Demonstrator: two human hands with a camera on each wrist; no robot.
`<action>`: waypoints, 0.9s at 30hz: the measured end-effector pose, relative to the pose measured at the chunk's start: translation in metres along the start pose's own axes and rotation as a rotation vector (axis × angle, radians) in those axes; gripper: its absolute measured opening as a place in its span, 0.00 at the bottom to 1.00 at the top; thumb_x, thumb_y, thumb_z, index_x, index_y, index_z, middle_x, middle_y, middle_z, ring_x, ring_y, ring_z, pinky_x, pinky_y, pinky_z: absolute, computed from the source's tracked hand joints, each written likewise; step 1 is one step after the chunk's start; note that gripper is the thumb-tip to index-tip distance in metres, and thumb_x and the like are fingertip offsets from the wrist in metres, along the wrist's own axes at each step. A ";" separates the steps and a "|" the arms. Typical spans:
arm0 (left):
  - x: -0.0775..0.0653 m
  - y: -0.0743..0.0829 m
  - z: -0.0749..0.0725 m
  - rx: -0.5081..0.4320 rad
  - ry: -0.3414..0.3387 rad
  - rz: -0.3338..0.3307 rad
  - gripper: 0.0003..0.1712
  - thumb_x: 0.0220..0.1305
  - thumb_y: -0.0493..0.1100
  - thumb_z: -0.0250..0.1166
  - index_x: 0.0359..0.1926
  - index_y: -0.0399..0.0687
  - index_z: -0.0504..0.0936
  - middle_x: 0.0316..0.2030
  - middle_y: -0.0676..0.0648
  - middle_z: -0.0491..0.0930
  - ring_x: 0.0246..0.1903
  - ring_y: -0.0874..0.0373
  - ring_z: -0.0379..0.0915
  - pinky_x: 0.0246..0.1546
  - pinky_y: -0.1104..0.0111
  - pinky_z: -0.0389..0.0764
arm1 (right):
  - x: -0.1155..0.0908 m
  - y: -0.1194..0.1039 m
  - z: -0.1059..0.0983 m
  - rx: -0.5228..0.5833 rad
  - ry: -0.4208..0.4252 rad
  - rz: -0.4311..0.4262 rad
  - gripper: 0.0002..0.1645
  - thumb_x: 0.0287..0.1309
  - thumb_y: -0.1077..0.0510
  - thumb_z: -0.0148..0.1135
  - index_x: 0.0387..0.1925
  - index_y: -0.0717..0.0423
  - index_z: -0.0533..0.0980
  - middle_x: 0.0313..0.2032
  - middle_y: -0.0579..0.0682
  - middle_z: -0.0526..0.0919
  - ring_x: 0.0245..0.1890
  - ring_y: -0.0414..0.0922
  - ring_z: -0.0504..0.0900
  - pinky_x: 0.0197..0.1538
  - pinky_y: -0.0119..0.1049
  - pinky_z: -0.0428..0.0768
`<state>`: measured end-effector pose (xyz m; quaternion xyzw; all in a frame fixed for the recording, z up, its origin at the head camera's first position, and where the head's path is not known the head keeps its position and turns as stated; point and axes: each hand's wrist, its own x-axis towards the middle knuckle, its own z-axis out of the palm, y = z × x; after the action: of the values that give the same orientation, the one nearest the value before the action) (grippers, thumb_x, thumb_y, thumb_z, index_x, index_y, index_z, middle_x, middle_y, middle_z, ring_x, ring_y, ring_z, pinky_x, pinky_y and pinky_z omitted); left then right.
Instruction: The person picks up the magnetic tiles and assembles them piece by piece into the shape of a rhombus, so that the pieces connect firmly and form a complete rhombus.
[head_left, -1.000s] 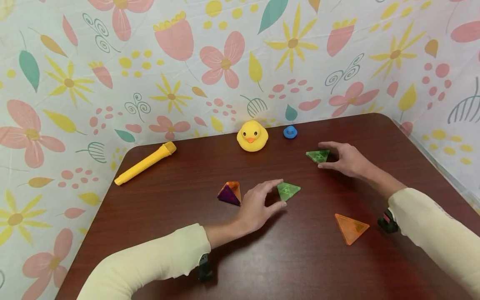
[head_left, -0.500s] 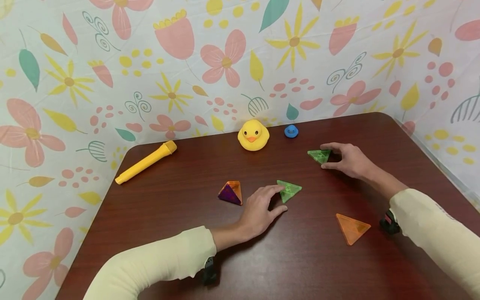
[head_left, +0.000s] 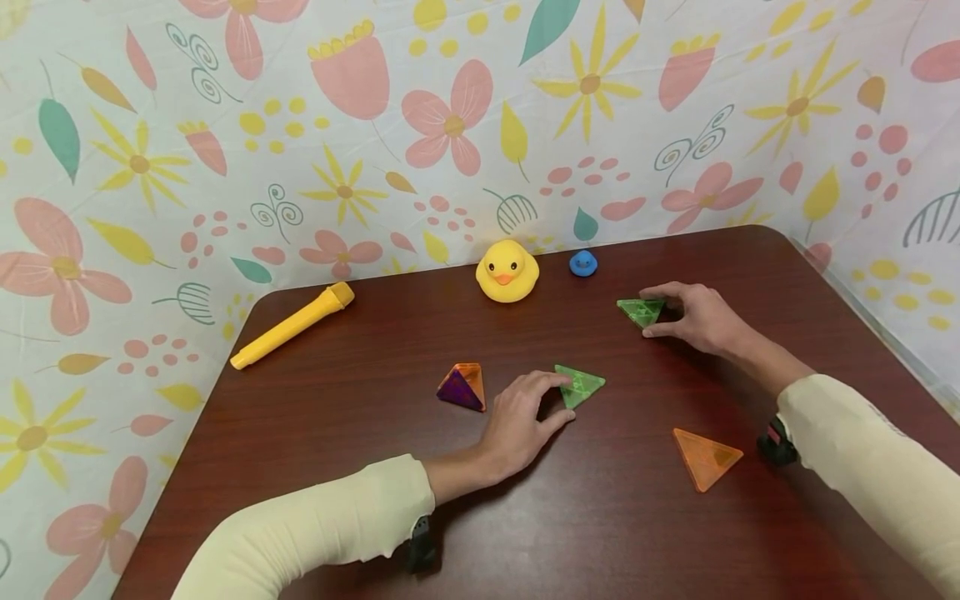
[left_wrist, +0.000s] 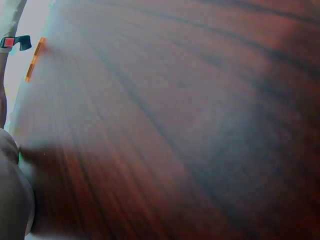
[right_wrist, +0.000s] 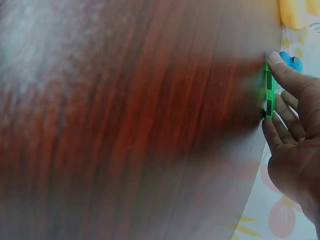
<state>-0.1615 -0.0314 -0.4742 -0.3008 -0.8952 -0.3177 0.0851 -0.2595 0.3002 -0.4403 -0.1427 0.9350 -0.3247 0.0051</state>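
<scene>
My left hand (head_left: 517, 425) pinches a translucent green triangular magnetic tile (head_left: 587, 387) near the table's middle, finger over its left part and thumb at its lower corner. Farther back on the right, my right hand (head_left: 697, 318) pinches a second green triangular tile (head_left: 636, 312) between thumb and fingers. From the right wrist, that green tile (right_wrist: 270, 95) shows edge-on between thumb and fingertips. Just left of my left hand sit a purple tile (head_left: 459, 392) and an orange tile (head_left: 474, 377), joined together. The left wrist view catches only part of the left hand (left_wrist: 14, 192).
An orange triangular tile (head_left: 707, 460) lies flat at the front right, near the right sleeve. Along the back edge stand a yellow rubber duck (head_left: 507, 273) and a small blue duck (head_left: 582, 263). A yellow toy microphone (head_left: 292, 325) lies at the back left of the brown table (head_left: 360, 350).
My left hand has shifted slightly right, its finger now over the green tile and thumb at its corner. The right hand and its tile have barely moved.
</scene>
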 end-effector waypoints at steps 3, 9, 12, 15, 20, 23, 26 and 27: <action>0.000 0.000 0.000 0.001 0.005 0.002 0.25 0.66 0.50 0.78 0.62 0.54 0.84 0.57 0.55 0.84 0.58 0.60 0.79 0.56 0.62 0.82 | 0.000 0.000 0.000 -0.004 0.003 -0.013 0.37 0.60 0.59 0.80 0.68 0.65 0.76 0.64 0.69 0.77 0.60 0.67 0.78 0.62 0.66 0.75; 0.000 -0.001 0.001 0.007 0.019 0.011 0.24 0.66 0.49 0.78 0.61 0.55 0.85 0.56 0.56 0.84 0.58 0.61 0.79 0.55 0.63 0.82 | 0.001 -0.005 0.002 -0.011 0.005 -0.061 0.36 0.60 0.60 0.80 0.67 0.66 0.77 0.62 0.65 0.75 0.54 0.61 0.74 0.57 0.59 0.75; 0.000 -0.001 0.001 0.008 0.021 0.009 0.24 0.66 0.49 0.78 0.61 0.55 0.85 0.56 0.56 0.84 0.57 0.61 0.79 0.55 0.62 0.82 | 0.002 -0.007 0.003 -0.016 -0.004 -0.044 0.37 0.60 0.59 0.80 0.67 0.66 0.77 0.63 0.65 0.72 0.54 0.62 0.73 0.57 0.60 0.74; 0.000 0.000 0.001 0.011 0.017 0.005 0.24 0.66 0.49 0.78 0.61 0.56 0.85 0.56 0.56 0.84 0.57 0.61 0.79 0.54 0.62 0.82 | 0.002 -0.007 0.004 -0.025 -0.008 -0.023 0.38 0.60 0.58 0.81 0.68 0.66 0.76 0.63 0.67 0.71 0.52 0.63 0.73 0.56 0.61 0.74; 0.000 0.000 0.001 0.012 0.010 -0.001 0.24 0.66 0.50 0.78 0.61 0.56 0.85 0.56 0.57 0.84 0.57 0.61 0.79 0.54 0.62 0.83 | 0.003 -0.007 0.005 -0.038 0.009 -0.016 0.38 0.57 0.57 0.82 0.67 0.64 0.78 0.62 0.68 0.74 0.48 0.60 0.76 0.52 0.58 0.77; 0.000 0.001 0.001 0.012 0.009 -0.001 0.24 0.66 0.50 0.78 0.61 0.56 0.85 0.56 0.57 0.84 0.58 0.61 0.79 0.54 0.62 0.83 | 0.003 -0.008 0.004 -0.037 0.027 -0.017 0.38 0.55 0.58 0.84 0.65 0.63 0.79 0.58 0.67 0.79 0.42 0.56 0.79 0.46 0.49 0.79; 0.000 0.002 0.000 0.015 0.011 0.001 0.24 0.66 0.50 0.78 0.61 0.56 0.85 0.56 0.56 0.84 0.58 0.61 0.79 0.55 0.62 0.82 | 0.002 -0.009 0.003 -0.029 0.042 -0.012 0.37 0.54 0.57 0.84 0.64 0.62 0.80 0.52 0.64 0.83 0.37 0.52 0.80 0.40 0.39 0.77; 0.000 0.002 0.000 0.016 0.012 0.002 0.24 0.66 0.50 0.78 0.61 0.56 0.85 0.56 0.56 0.84 0.58 0.61 0.79 0.55 0.62 0.82 | 0.002 -0.009 0.003 -0.022 0.048 -0.008 0.37 0.54 0.57 0.84 0.64 0.62 0.81 0.50 0.63 0.84 0.37 0.51 0.80 0.38 0.37 0.77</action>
<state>-0.1604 -0.0303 -0.4736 -0.2990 -0.8969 -0.3122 0.0931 -0.2589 0.2909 -0.4367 -0.1386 0.9378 -0.3175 -0.0203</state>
